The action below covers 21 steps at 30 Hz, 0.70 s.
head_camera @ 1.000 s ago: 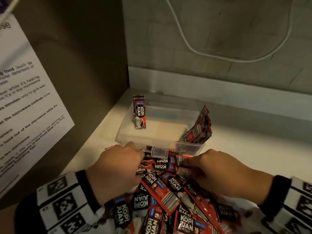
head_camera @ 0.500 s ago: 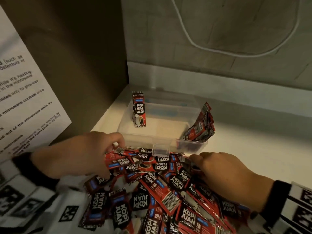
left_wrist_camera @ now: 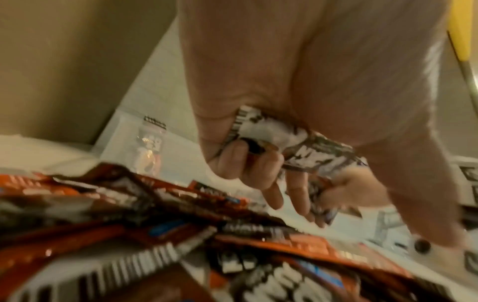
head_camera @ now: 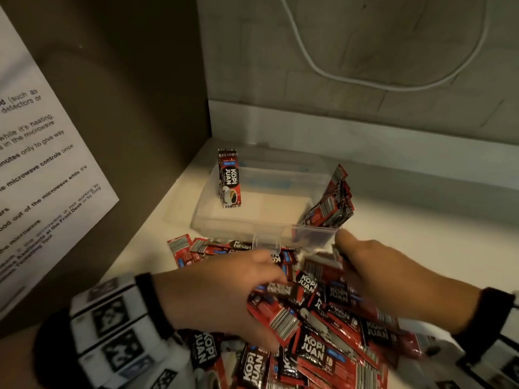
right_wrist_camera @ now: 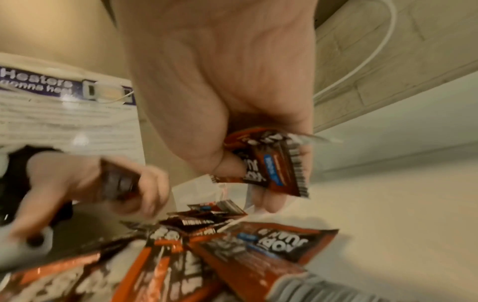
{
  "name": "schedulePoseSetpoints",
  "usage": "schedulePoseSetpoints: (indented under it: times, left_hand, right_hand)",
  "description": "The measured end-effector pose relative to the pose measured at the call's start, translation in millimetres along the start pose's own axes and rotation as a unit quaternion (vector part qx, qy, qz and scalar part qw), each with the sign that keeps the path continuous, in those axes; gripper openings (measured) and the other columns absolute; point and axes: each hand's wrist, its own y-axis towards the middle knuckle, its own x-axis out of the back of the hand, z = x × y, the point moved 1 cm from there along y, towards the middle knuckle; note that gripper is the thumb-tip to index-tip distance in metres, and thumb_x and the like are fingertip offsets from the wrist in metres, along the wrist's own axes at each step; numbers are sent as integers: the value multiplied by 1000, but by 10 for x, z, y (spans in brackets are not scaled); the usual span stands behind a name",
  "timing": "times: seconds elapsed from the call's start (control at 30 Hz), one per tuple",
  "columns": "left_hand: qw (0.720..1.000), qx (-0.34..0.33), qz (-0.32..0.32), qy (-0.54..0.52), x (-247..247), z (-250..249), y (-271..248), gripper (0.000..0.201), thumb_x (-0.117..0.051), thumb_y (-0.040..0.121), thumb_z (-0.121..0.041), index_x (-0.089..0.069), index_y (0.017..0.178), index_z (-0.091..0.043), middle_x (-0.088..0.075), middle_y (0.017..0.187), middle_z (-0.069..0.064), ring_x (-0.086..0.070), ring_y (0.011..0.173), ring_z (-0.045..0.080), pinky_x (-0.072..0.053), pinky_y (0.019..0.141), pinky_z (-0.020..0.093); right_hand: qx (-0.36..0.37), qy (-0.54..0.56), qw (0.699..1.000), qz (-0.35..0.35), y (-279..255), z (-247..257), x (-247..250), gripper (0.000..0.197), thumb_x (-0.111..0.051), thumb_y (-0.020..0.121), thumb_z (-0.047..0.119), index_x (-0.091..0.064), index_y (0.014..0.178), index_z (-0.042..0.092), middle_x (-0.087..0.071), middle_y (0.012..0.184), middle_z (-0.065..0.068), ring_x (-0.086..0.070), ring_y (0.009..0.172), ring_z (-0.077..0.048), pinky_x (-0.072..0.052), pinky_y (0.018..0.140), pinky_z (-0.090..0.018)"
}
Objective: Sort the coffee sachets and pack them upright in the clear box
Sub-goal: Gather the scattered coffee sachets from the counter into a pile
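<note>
left hand [head_camera: 224, 296] back from the pile's 9 o'clock edge to its middle, fingers curled round sachets [left_wrist_camera: 297, 147] | right hand [head_camera: 393, 279] pinching a sachet [right_wrist_camera: 274, 163] at box's [head_camera: 280, 175] 5 o'clock corner | pile [head_camera: 317, 332] at box's 6 o'clock | gathering continues, box nearly empty

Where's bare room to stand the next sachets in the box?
The box floor is bare between the upright sachet at its far left and the leaning bunch at its right end. The counter in front is crowded with the loose pile.
</note>
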Motion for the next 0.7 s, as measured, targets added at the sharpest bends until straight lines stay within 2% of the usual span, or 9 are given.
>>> schedulePoseSetpoints:
  times: [0.07,0.13,0.2,0.33,0.43,0.5,0.57,0.63,0.7]
  left_hand:
    - [999,-21,45,16,-82,-7,73,75,-74,74,-55,-41,139,-42,-36,126,-25,-39,109,-6,-36,88,11]
    - [998,-32,31,42,-132,9,133,67,-72,80,-48,-43,140,-36,-40,126,-19,-41,110,-1,-37,91,17]
    - [997,-33,14,66,-134,10,175,60,-68,85,-46,-46,138,-31,-45,126,-14,-43,111,4,-38,95,23]
    - [995,-30,10,97,-36,8,209,51,-64,86,-50,-51,130,-28,-54,118,-11,-49,105,7,-43,90,29]
    - [999,-15,-4,50,41,-8,187,28,-58,89,-47,-53,114,-34,-58,105,-11,-56,97,10,-50,84,34]
    - [997,-6,-36,-68,72,-26,166,8,-53,94,-44,-48,98,-40,-61,96,-11,-61,87,8,-54,74,31]
    - [980,-5,-102,-171,108,-20,161,10,-49,96,-43,-44,90,-37,-60,82,-6,-58,74,11,-49,65,36]
    - [967,-2,-141,-210,161,4,155,13,-54,92,-42,-46,90,-33,-57,74,-3,-55,68,14,-48,64,40]
    - [979,14,-120,-166,188,46,142,21,-67,84,-39,-51,96,-33,-62,78,-9,-59,67,3,-51,65,31]
  right_hand:
    - [-4,28,1000,-4,-26,-64,50,26,-45,96,13,-27,97,32,-47,68,12,-46,54,-4,-34,48,-17]
    - [0,35,999,1,-50,-132,70,23,-50,92,12,-35,97,30,-48,73,15,-49,63,-4,-36,54,-17]
    - [-1,34,999,28,-90,-159,61,17,-59,87,23,-47,98,26,-52,85,13,-54,76,-6,-42,63,-18]
    - [-30,11,995,92,-133,-158,-47,44,-72,75,49,-51,109,29,-50,97,15,-54,87,-4,-46,75,-18]
    - [-45,17,994,96,-117,-172,-128,41,-74,74,48,-51,103,30,-52,95,17,-54,85,-2,-43,71,-13]
    - [-52,44,994,84,-107,-192,-131,38,-76,73,46,-51,96,29,-57,92,17,-57,81,-1,-45,68,-13]
    - [-53,81,993,68,-97,-206,-116,36,-76,74,45,-50,92,29,-61,86,16,-61,75,-1,-46,62,-12]
    - [-47,122,991,42,-91,-202,-87,28,-72,80,38,-46,85,27,-61,74,14,-60,67,0,-42,55,-11]
    - [-34,153,988,14,-89,-221,-48,20,-64,88,24,-45,82,24,-59,64,9,-57,62,-2,-39,53,-14]
